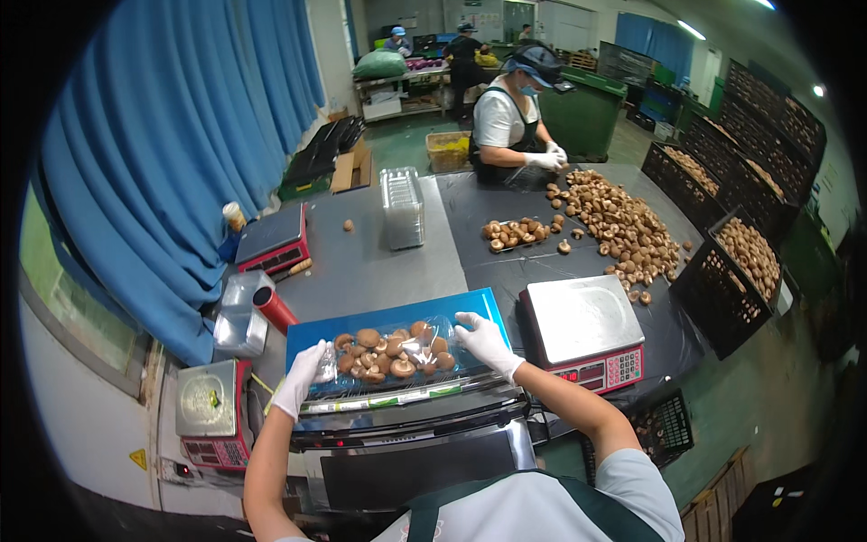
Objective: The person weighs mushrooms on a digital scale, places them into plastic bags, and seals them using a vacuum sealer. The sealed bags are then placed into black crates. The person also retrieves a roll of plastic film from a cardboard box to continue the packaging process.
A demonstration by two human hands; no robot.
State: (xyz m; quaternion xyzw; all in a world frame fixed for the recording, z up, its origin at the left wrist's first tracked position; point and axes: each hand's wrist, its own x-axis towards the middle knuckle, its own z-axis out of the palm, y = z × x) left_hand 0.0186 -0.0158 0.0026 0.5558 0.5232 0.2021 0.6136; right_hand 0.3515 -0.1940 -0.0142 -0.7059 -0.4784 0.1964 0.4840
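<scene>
A tray of brown shiitake mushrooms (pixel 379 356) lies in front of me on a blue board (pixel 393 311), with clear plastic film (pixel 423 345) over it. My left hand (pixel 303 379), in a white glove, pinches crumpled film at the tray's left end. At the right end is my right hand (pixel 489 344), also gloved. Its fingertips are bent toward the film's edge; whether they grip it is unclear. Just below the tray runs the metal front of a film wrapping machine (pixel 413 433), with a printed label strip (pixel 386 401) along its top.
To the right stands a red digital scale (pixel 586 325); two others, a scale (pixel 271 234) and a scale (pixel 211 406), are at left. Stacked clear trays (pixel 403 206) stand beyond. A co-worker (pixel 508 122) handles mushrooms near a large mushroom pile (pixel 623 217). Black crates (pixel 725 291) line the right.
</scene>
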